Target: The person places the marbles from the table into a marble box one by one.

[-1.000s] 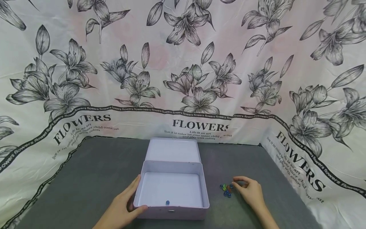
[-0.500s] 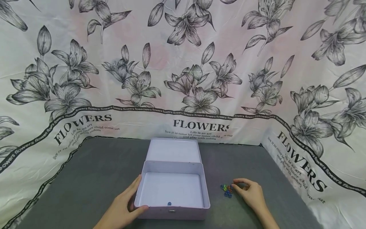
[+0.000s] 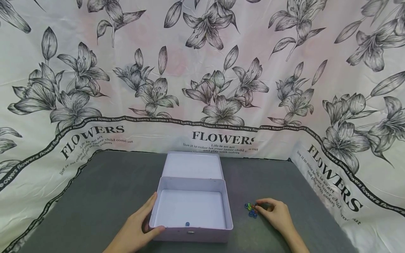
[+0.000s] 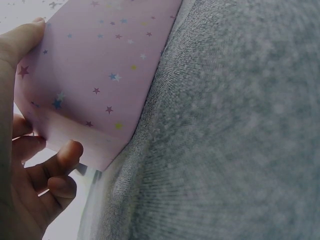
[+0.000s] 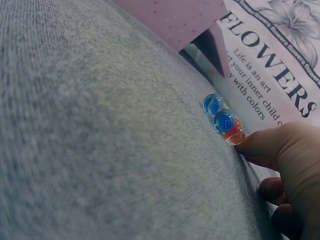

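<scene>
A lilac tin box (image 3: 191, 234) stands on the grey cloth with its hinged lid (image 3: 191, 165) raised behind it. One blue marble (image 3: 187, 224) lies inside by the front wall. My left hand (image 3: 134, 225) grips the box's front left corner, thumb at the front rim; the left wrist view shows its star-printed outer wall (image 4: 100, 75). Right of the box, a small cluster of glass marbles (image 3: 251, 212) sits on the cloth. My right hand (image 3: 276, 214) pinches at the cluster's right edge, and the right wrist view has a fingertip against a red marble (image 5: 234, 135) beside blue marbles (image 5: 223, 120).
A grey cloth (image 3: 120, 182) covers the table under the box and marbles. White curtain fabric (image 3: 215, 88) printed with lilies and "FLOWERS" encloses the table at the back and both sides.
My right thumb and index finger have shifted slightly left into the marble cluster's edge. The marble in the box rolled a little to the right, then stopped. My left hand keeps its hold.
</scene>
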Demonstrator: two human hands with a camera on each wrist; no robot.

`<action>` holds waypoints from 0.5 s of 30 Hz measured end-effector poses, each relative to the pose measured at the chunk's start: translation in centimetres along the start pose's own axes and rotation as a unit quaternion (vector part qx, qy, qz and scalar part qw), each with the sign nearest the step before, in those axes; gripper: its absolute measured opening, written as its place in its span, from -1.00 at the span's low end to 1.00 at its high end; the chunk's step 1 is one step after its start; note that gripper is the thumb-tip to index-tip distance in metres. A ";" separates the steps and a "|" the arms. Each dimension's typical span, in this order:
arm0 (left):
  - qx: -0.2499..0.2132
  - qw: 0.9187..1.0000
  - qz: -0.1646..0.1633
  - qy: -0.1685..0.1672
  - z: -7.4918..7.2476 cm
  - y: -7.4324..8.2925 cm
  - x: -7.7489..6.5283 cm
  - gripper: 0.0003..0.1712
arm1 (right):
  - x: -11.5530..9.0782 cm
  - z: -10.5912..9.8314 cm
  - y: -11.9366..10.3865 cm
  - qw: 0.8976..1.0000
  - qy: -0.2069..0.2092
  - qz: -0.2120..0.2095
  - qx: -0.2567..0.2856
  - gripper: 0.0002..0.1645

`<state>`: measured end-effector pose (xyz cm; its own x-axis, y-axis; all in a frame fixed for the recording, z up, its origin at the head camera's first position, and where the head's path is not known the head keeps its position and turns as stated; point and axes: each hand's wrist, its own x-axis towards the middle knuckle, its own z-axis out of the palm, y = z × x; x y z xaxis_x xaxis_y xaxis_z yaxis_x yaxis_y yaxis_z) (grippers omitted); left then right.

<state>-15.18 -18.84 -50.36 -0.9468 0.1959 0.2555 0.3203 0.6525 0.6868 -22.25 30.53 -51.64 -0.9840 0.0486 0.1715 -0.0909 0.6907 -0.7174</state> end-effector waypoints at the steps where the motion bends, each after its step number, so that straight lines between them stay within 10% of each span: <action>1: -0.001 1.000 -0.005 -0.003 0.0 0.1 0.0 0.20 | 0.0 0.0 0.0 1.000 0.000 -0.001 -0.001 -0.75; 15: -0.002 1.000 -0.022 -0.014 -0.2 0.2 0.0 0.22 | 0.2 0.0 0.1 1.000 0.018 -0.007 0.001 -0.77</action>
<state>-15.11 -18.86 -50.04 -0.9605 0.1875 0.2056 0.2782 0.6573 0.7004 -22.43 30.57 -51.71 -0.9763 0.0651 0.2064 -0.1055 0.6895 -0.7166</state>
